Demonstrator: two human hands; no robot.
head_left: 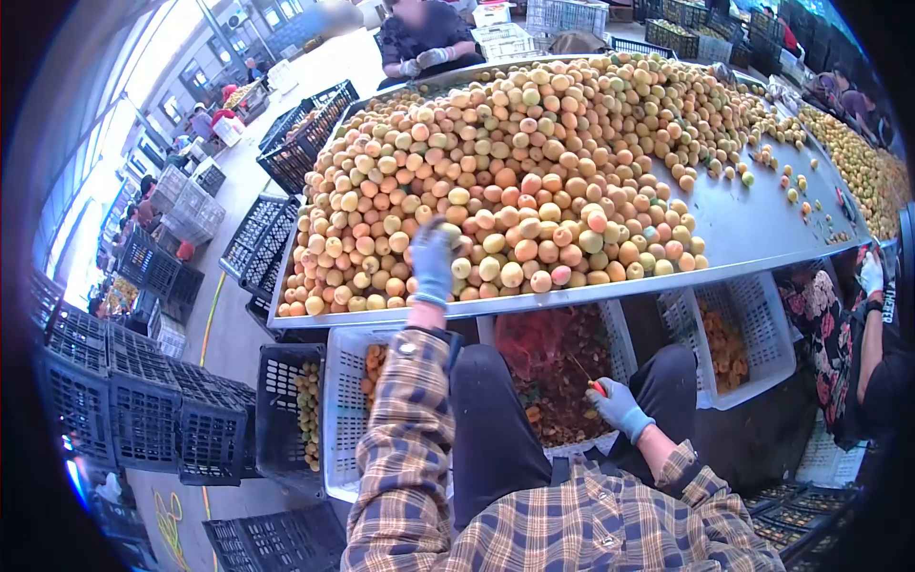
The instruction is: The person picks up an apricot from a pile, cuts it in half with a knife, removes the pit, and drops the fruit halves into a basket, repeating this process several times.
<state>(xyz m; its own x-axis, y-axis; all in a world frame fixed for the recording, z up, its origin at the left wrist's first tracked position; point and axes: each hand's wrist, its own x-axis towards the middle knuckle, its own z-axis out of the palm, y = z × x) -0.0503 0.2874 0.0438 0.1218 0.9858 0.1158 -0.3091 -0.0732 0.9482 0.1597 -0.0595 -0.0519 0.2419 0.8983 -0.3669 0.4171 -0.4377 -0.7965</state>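
A heap of apricot-like fruit (534,162), yellow to orange-pink, covers much of a metal-rimmed sorting table (743,214) in front of me. My left hand (434,262), in a grey-blue glove with dark fingertips, reaches over the near edge into the heap. Its fingers curl around a yellowish apricot (451,234). Low over my lap, my right hand (621,408), gloved alike, is closed on a red-handled tool (598,388) with a thin shaft pointing up and left. Its exact kind is too small to tell. Below it stands a crate (620,343) with dark brownish scraps and red netting.
White crates (334,419) (777,329) with orange fruit pieces flank my knees. A black crate (276,405) holds greenish fruit; stacked black crates (143,410) stand left. A gloved person (429,43) sits across the table. Another person's gloved hand (871,274) is at right.
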